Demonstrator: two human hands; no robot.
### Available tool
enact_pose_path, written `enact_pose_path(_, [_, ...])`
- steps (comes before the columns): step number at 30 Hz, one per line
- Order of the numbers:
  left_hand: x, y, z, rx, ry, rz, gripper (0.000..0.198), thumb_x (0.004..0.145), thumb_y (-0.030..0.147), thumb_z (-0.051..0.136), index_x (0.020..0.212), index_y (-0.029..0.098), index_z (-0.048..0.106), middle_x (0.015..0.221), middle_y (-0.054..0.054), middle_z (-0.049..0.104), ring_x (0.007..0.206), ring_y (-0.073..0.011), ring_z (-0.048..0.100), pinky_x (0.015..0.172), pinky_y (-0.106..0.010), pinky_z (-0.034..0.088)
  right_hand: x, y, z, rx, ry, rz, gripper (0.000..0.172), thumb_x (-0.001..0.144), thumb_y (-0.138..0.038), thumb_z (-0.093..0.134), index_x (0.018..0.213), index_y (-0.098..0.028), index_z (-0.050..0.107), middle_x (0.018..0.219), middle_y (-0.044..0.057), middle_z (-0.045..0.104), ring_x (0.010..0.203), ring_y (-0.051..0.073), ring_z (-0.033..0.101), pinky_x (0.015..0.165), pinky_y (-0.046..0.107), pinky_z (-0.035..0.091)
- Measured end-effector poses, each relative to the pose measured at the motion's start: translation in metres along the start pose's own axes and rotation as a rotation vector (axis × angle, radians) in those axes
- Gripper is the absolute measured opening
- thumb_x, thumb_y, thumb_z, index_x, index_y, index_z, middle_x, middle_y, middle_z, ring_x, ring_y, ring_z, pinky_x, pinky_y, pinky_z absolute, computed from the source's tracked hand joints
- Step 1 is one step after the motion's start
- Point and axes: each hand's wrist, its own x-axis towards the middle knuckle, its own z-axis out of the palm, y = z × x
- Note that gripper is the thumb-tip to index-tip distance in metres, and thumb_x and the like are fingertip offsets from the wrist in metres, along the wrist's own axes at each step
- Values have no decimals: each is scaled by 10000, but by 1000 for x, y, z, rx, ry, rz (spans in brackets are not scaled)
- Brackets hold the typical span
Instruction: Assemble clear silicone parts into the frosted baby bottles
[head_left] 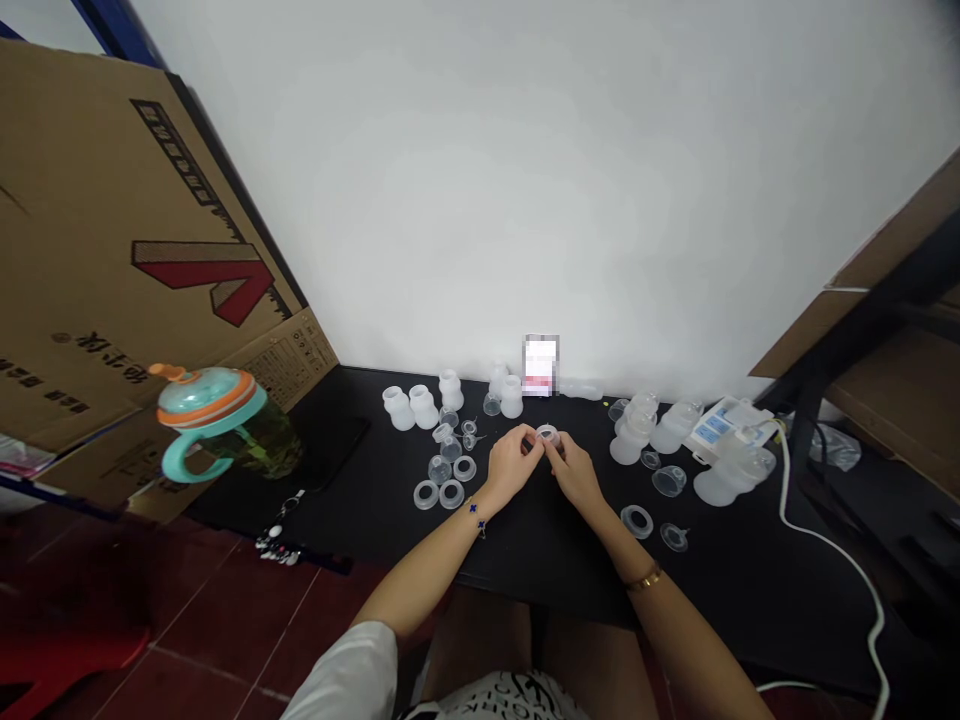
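Note:
A small translucent plastic ring [548, 433] is held up over the middle of the black table. My left hand [513, 463] pinches its near left side, and my right hand [574, 472] grips it from the right; the fingers partly cover it. Just left of my hands lie several similar screw rings [465, 468], clear domed caps [439, 469] and small funnel-shaped parts [469, 428]. White frosted bottles [424, 407] stand open behind them. To the right of my right hand are another loose ring [637, 521] and a clear funnel-shaped piece [674, 537].
Capped bottles [634, 432] and a white box [724, 425] stand at the right, with a white cable [825, 550] running off the table. A teal-lidded jug [217, 415] and dark tablet-like slab [337, 450] sit left. A blurred bright screen [541, 362] leans on the wall.

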Motion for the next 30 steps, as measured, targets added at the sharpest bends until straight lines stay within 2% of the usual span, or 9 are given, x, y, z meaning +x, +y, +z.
enact_pose_path(5, [-1, 0, 0, -19, 33, 10, 101, 914, 291, 564, 872, 216, 617, 879, 21, 677, 666, -120, 582, 669, -253, 407, 0, -1, 0, -35, -11, -6, 337, 961, -544, 426, 808, -258, 518, 724, 5, 643, 666, 212, 639, 623, 289, 401])
enact_pose_path(8, [-2, -1, 0, -23, 34, 20, 116, 922, 304, 562, 870, 213, 613, 883, 20, 673, 664, -118, 583, 673, -252, 411, -1, -2, -1, 31, -15, 0, 353, 952, -555, 430, 768, -259, 489, 691, -1, 631, 618, 201, 620, 604, 287, 398])
enact_pose_path(16, [-1, -2, 1, -17, -28, 61, 200, 958, 355, 523, 933, 222, 670, 881, 11, 700, 688, -133, 608, 688, -259, 427, 0, 0, 2, 237, -53, 58, 334, 929, -529, 452, 748, -252, 498, 621, -21, 592, 538, 168, 574, 544, 276, 406])
enact_pose_path(30, [-1, -4, 2, 7, -21, 28, 106, 902, 287, 572, 831, 218, 609, 800, 29, 665, 687, -131, 603, 661, -251, 394, 3, 10, 8, 228, -67, 27, 313, 939, -510, 461, 775, -247, 506, 632, -33, 574, 548, 162, 584, 526, 259, 409])
